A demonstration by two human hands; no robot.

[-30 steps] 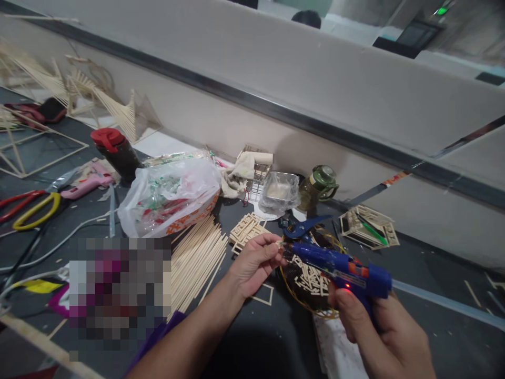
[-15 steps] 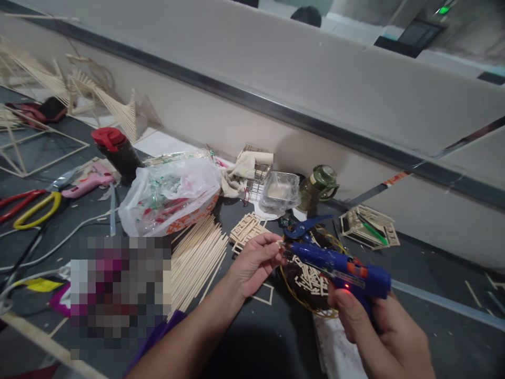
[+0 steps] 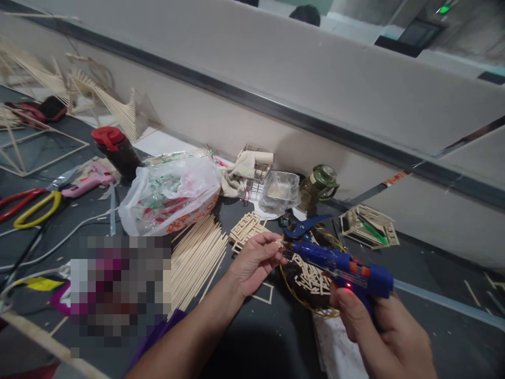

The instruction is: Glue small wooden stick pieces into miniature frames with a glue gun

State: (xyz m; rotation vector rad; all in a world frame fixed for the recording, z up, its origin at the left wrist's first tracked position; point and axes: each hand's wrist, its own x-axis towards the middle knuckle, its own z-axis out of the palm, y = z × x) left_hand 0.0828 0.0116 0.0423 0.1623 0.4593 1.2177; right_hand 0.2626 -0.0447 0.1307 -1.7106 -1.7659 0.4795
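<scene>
My right hand (image 3: 379, 326) is wrapped round the grip of a blue hot glue gun (image 3: 335, 263) with a red light lit on its side. Its nozzle points left, right at the fingertips of my left hand (image 3: 256, 263). Those fingers are pinched on a small pale wooden stick piece (image 3: 280, 243), mostly hidden by the fingers. Beneath the gun lies a round dark basket with a yellow rim (image 3: 290, 295), holding many short cut sticks (image 3: 311, 276). A small square stick frame (image 3: 265, 293) lies on the table below my left hand.
Long thin sticks (image 3: 199, 263) lie left of my left hand, with stacked stick frames (image 3: 248, 231) behind it. Blue cutters (image 3: 305, 226) rest by the basket. Farther back are a plastic bag (image 3: 169, 197), a red-lidded bottle (image 3: 118, 152), a green bottle (image 3: 319, 184) and a stick structure (image 3: 369, 226).
The glue gun in my right hand has shifted very slightly to the right. My left hand stays almost where it was, still pinching the small stick piece.
</scene>
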